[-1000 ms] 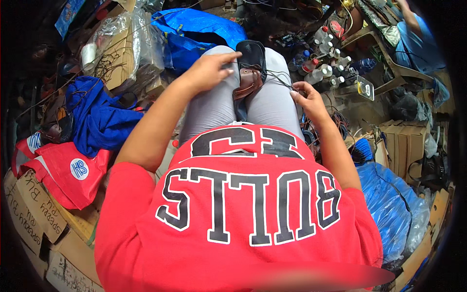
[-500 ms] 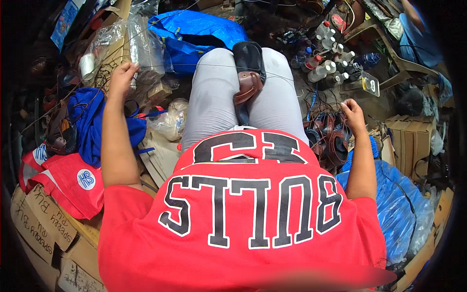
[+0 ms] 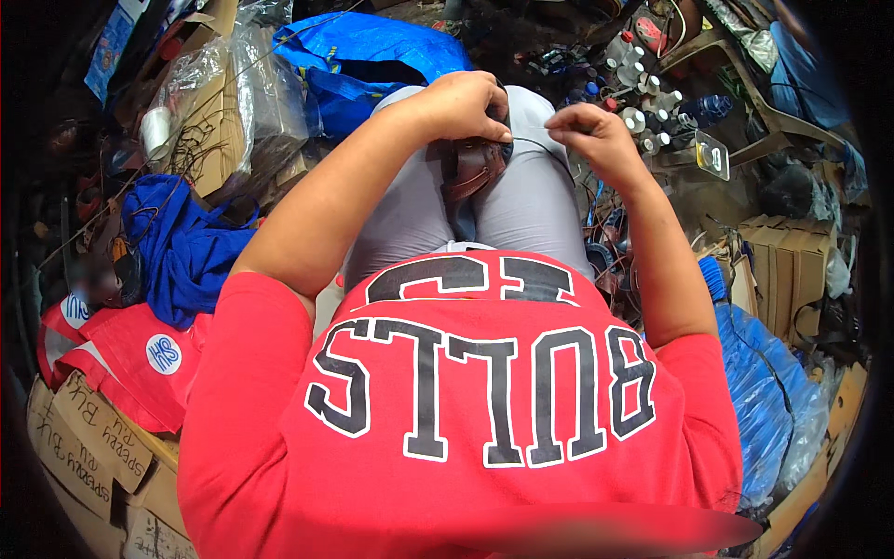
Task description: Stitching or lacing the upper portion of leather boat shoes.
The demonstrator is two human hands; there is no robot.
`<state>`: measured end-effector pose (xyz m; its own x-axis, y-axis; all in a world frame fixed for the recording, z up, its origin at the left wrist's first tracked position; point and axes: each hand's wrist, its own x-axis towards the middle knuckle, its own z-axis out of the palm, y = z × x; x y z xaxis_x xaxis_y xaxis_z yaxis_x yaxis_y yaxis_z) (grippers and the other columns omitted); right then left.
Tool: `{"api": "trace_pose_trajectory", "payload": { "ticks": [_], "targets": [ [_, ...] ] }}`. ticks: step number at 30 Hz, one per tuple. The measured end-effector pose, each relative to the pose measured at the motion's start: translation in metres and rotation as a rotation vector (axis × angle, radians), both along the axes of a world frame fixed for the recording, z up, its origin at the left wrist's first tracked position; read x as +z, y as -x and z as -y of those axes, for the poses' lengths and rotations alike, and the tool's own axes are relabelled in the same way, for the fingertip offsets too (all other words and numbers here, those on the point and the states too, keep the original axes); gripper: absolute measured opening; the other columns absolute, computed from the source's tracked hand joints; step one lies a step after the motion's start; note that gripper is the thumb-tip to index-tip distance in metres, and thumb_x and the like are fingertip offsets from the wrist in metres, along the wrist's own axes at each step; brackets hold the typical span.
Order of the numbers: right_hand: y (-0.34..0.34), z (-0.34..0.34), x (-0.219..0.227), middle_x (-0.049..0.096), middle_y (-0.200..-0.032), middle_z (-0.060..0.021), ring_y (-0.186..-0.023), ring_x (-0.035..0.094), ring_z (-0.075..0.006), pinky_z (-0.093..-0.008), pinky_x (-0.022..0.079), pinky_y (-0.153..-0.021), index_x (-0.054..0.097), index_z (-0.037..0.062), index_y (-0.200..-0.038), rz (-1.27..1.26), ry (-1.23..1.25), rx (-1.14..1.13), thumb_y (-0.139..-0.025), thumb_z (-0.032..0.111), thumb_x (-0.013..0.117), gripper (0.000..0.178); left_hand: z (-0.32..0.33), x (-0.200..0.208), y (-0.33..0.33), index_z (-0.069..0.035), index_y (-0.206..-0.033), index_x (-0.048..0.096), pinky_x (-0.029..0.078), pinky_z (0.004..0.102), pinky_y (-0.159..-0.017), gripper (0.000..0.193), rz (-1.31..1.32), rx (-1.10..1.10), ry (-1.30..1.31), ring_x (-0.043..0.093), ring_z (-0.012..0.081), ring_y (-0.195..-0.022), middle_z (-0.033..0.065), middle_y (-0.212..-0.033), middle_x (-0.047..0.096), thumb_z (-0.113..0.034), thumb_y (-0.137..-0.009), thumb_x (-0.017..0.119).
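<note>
Between my knees a brown leather shoe [image 3: 473,171] is wedged, with a black part at its far end mostly covered by my left hand. My left hand [image 3: 466,104] curls over that end, thumb bent toward the leather; its fingertips are partly hidden. Just right of it, my right hand [image 3: 596,140] is raised above my right knee, thumb and fingers pinched together. A thin dark thread [image 3: 538,143] runs from beside the shoe toward the right hand and curves down over the knee.
Several plastic bottles [image 3: 643,116] stand ahead to the right. A blue bag [image 3: 382,47] lies beyond my knees. Blue cloth [image 3: 177,247] and cardboard boxes [image 3: 79,443] are at left. Brown shoe pieces [image 3: 610,247] lie beside my right thigh, near folded cardboard [image 3: 787,265].
Both hands have come in from wide apart, where thread stretched across my knees. The left hand now lies over the shoe, and the right has moved up and inward beside it.
</note>
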<state>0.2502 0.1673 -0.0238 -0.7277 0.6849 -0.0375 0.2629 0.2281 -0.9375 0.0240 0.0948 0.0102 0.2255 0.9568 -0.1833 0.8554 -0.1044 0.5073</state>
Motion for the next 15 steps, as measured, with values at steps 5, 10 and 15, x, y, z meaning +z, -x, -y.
{"api": "trace_pose_trajectory", "payload": {
  "ticks": [5, 10, 15],
  "targets": [
    [0.023, -0.007, -0.004, 0.057, -0.084, -0.0016, -0.078, 0.059, -0.0128, -0.0250, 0.047, -0.073, 0.070, 0.0075, -0.088, 0.045, -0.182, 0.103, -0.075, 0.002, 0.068, 0.014, -0.012, -0.018, 0.019, -0.001, -0.091, 0.066, 0.043, 0.0282, -0.078, 0.028, 0.418, -0.022, 0.277, 0.056, 0.0154, -0.086, 0.0047, -0.086, 0.060, -0.022, -0.074, 0.074],
    [0.030, -0.005, 0.002, 0.056, -0.086, -0.0013, -0.081, 0.058, -0.0116, -0.0245, 0.046, -0.073, 0.068, 0.0048, -0.085, 0.104, -0.119, 0.172, -0.075, -0.005, 0.066, 0.015, -0.014, -0.027, 0.026, -0.001, -0.089, 0.066, 0.042, 0.0278, -0.080, 0.023, 0.563, -0.006, 0.352, 0.055, 0.0147, -0.086, 0.0036, -0.087, 0.060, -0.018, -0.076, 0.072],
    [0.035, -0.004, 0.011, 0.056, -0.082, -0.0019, -0.079, 0.059, -0.0128, -0.0253, 0.047, -0.072, 0.068, 0.0051, -0.084, 0.141, -0.223, 0.206, -0.073, -0.007, 0.065, 0.017, -0.016, -0.036, 0.029, -0.001, -0.088, 0.066, 0.042, 0.0273, -0.080, 0.022, 0.584, -0.033, 0.331, 0.055, 0.0138, -0.085, 0.0029, -0.086, 0.060, -0.018, -0.076, 0.072]
  ]
}}
